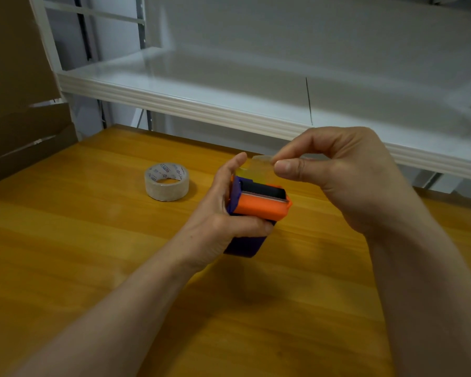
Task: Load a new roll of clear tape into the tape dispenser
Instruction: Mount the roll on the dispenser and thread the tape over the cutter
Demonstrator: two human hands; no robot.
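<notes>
The left hand point(223, 213) is wrapped around a purple and orange dispenser point(257, 210), holding it above the wooden table point(93, 254), thumb across the purple body and fingers behind the far side. The right hand point(343, 175) pinches the free end of a clear tape strip point(259, 170) between thumb and forefinger, just above the dispenser's orange front end; the strip runs from the fingers down into the dispenser's top. A tape roll point(167, 181) with printed core lies flat on the table to the left of the left hand, apart from it. A white shelf point(201, 104) runs behind the table, and cardboard point(19, 91) stands at the left.
</notes>
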